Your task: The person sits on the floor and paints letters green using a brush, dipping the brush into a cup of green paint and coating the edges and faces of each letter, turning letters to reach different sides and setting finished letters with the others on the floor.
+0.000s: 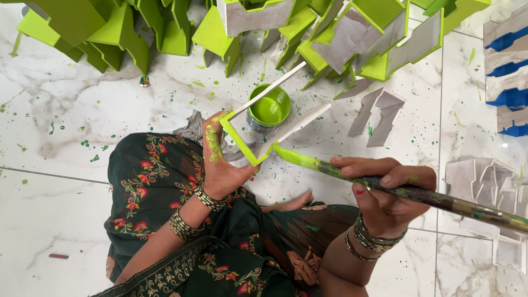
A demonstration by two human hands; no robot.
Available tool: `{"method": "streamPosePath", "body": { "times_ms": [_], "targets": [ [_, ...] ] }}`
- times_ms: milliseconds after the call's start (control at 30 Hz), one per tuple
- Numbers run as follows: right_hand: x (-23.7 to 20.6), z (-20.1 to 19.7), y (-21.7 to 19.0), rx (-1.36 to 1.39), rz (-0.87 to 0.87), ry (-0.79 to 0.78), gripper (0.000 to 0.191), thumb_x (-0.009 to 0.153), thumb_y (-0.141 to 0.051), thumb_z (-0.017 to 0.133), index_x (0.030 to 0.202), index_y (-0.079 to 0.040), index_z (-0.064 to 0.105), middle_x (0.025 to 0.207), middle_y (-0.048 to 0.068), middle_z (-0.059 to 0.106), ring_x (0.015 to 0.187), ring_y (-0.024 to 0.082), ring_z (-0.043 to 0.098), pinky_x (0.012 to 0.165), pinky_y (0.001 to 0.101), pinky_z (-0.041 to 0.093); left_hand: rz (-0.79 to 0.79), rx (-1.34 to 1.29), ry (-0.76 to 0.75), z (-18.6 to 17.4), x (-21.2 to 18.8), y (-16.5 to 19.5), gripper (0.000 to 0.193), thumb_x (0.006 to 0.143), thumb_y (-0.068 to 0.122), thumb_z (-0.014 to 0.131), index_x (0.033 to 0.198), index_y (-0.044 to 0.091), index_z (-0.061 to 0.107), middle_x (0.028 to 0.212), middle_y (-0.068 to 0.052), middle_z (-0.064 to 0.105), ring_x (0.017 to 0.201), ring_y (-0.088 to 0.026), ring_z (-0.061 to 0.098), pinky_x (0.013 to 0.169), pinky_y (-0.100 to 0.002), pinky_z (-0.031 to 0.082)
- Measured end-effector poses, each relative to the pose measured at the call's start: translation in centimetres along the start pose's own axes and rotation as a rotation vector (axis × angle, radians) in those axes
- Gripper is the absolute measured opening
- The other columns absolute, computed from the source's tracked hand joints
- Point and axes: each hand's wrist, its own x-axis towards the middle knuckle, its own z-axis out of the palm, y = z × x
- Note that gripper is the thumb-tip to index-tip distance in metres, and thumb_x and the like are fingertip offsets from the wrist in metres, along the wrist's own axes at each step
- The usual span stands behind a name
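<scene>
I'm looking down at the paint tin full of bright green paint, and I take it as my marker on the marble floor. Just over the near side of the tin, my left hand is wrapped around the corner of a U-shaped frame piece, thumb and fingers clamped on it; the frame's two arms run across and beyond the tin, edges green, faces still grey-white. The hand itself is smeared with green. To the near right of the tin, my right hand is closed around the handle of a long paintbrush, whose green-loaded tip touches the frame's nearer corner just this side of the tin. Beyond the tin sits a heap of green-painted pieces. Right of the tin lie two unpainted grey pieces flat on the floor; further right, a stack of blue-painted pieces and, nearer me, bare white pieces. Green spatter dots the floor around the tin.
</scene>
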Motion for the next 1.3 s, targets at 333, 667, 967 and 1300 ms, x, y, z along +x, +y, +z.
{"method": "streamPosePath", "body": {
  "times_ms": [333,667,967,1300],
  "targets": [
    [-0.1,0.0,-0.1,0.072,-0.042,0.037,0.041,0.097,-0.001,0.073,0.12,-0.01,0.041,0.096,0.025,0.07,0.089,0.039,0.076,0.084,0.0518,0.067,0.066,-0.067,0.019,0.4,-0.6,-1.4,0.106,0.067,0.007,0.093,0.153,0.009,0.031,0.148,-0.016,0.039,0.142,-0.033,0.046,0.125,-0.044,0.042],
    [1.5,-2.6,2.7,0.029,-0.13,0.449,0.046,0.103,-0.009,0.075,0.129,-0.013,0.037,0.105,0.014,0.069,0.094,0.028,0.075,0.085,0.0465,0.068,-0.028,-0.103,0.061,-0.4,-0.4,-3.2,0.101,0.067,0.008,0.093,0.15,0.003,0.035,0.145,-0.011,0.041,0.143,-0.026,0.045,0.129,-0.043,0.037],
    [1.5,-3.8,17.2,-0.111,0.203,0.43,0.032,0.104,-0.002,0.074,0.121,-0.008,0.047,0.113,0.019,0.072,0.101,0.024,0.073,0.084,0.0284,0.064,-0.111,0.01,0.212,-4.0,-0.2,-7.0,0.106,0.07,0.01,0.094,0.154,0.001,0.029,0.151,-0.012,0.039,0.146,-0.025,0.043,0.128,-0.044,0.038],
    [0.2,4.2,24.7,-0.432,0.388,-0.001,0.023,0.096,0.011,0.066,0.115,0.002,0.057,0.111,0.016,0.072,0.103,0.021,0.073,0.091,0.0305,0.062,-0.129,0.037,0.211,-5.2,0.4,-7.4,0.099,0.07,0.008,0.093,0.149,0.002,0.034,0.145,-0.011,0.041,0.141,-0.025,0.047,0.127,-0.045,0.04]
  ]
}}
